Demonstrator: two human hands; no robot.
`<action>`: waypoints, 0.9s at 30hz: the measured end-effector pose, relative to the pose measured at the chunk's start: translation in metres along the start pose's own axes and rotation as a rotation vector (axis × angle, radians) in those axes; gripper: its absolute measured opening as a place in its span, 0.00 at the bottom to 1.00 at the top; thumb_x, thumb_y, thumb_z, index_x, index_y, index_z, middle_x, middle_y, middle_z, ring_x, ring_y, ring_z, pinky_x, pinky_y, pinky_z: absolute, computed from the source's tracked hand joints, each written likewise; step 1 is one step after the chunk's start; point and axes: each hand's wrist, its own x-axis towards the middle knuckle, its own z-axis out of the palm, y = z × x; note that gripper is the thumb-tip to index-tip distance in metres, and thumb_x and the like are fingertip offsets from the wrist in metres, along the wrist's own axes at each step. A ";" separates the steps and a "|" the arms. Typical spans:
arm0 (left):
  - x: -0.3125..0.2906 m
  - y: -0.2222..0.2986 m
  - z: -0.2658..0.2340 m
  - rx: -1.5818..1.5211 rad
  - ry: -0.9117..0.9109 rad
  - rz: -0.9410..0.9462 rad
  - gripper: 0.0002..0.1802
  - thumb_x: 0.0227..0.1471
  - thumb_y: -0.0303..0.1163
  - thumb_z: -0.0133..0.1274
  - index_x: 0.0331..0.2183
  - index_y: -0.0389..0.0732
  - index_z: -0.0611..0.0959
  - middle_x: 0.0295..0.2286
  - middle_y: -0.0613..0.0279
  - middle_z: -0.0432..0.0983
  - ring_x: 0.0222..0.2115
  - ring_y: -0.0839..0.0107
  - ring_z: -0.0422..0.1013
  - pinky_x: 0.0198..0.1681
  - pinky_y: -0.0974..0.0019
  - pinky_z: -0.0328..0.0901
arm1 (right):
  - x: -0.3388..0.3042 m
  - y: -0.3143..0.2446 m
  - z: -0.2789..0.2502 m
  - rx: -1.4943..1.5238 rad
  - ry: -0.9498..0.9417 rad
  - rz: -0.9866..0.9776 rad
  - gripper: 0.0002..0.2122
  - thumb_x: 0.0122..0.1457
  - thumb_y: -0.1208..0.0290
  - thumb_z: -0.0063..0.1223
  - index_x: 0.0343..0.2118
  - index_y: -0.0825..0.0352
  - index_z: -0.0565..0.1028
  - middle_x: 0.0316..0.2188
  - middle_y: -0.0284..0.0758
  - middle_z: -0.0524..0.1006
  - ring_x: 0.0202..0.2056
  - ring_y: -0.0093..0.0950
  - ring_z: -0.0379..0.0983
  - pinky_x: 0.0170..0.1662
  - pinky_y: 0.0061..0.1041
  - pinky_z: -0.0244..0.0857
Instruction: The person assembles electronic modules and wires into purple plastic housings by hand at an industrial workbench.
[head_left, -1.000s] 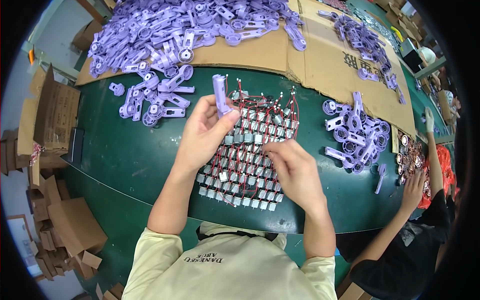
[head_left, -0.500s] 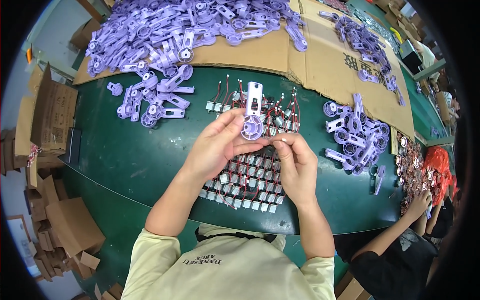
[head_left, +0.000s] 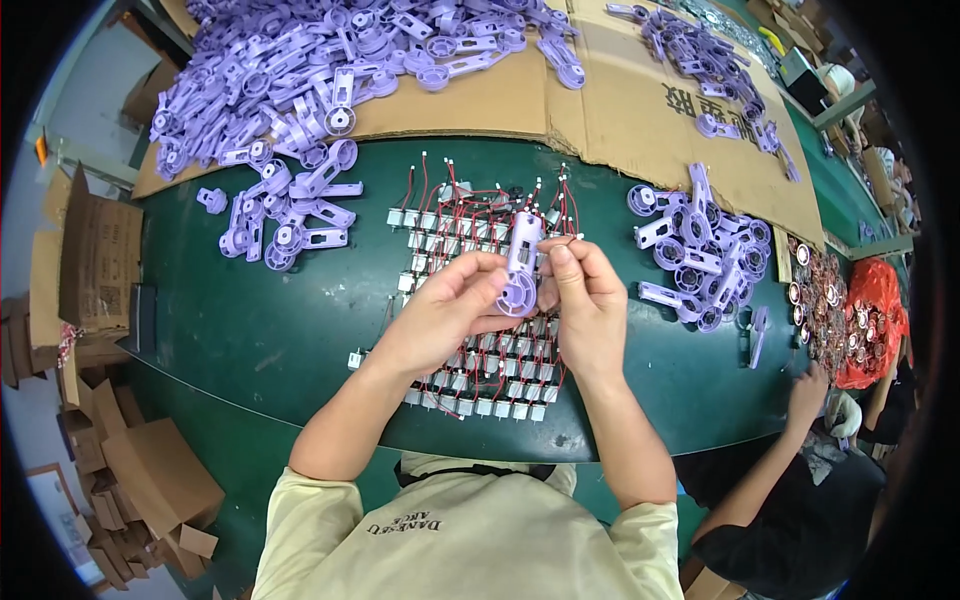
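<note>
Near the middle of the frame, the left hand is partly curled, with its thumb on the round end of a purple plastic part and its fingers behind it. The part stands almost upright in the view, ring end down and slotted arm pointing up. Just beside it, the right hand has its thumb and forefinger drawn close together by the slotted arm. A thin red wire shows at those fingertips, though I cannot tell whether it is pinched between them.

Below both hands, rows of small silver motors with red wires lie on the green table, centre of the frame. One loose motor sits apart, near the left forearm.

A big heap of purple parts covers the cardboard sheet at the upper left and top. A smaller cluster lies left of centre and another group right of centre, with a lone purple piece below that group. At the right edge, a red plastic bag sits near a co-worker's arm. An open cardboard box stands at the left edge
</note>
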 end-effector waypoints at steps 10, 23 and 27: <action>0.000 0.013 -0.004 -0.108 -0.046 0.192 0.19 0.61 0.30 0.48 0.53 0.36 0.68 0.47 0.58 0.71 0.48 0.69 0.69 0.53 0.62 0.66 | -0.016 -0.014 0.002 -0.444 -0.032 -0.118 0.04 0.55 0.76 0.60 0.31 0.71 0.77 0.26 0.33 0.75 0.24 0.19 0.70 0.29 0.20 0.64; -0.001 0.005 0.002 0.144 -0.040 0.301 0.21 0.59 0.30 0.51 0.53 0.40 0.68 0.50 0.60 0.68 0.49 0.70 0.67 0.53 0.59 0.64 | -0.017 -0.016 0.004 -0.459 0.002 -0.134 0.05 0.53 0.79 0.60 0.27 0.71 0.74 0.22 0.31 0.72 0.22 0.16 0.66 0.25 0.17 0.61; 0.000 0.003 0.002 0.054 -0.069 0.242 0.21 0.60 0.31 0.51 0.53 0.41 0.67 0.51 0.60 0.67 0.50 0.69 0.67 0.53 0.58 0.64 | -0.017 -0.011 -0.001 -0.480 -0.059 -0.126 0.04 0.57 0.78 0.57 0.29 0.70 0.73 0.22 0.25 0.72 0.23 0.10 0.65 0.26 0.12 0.59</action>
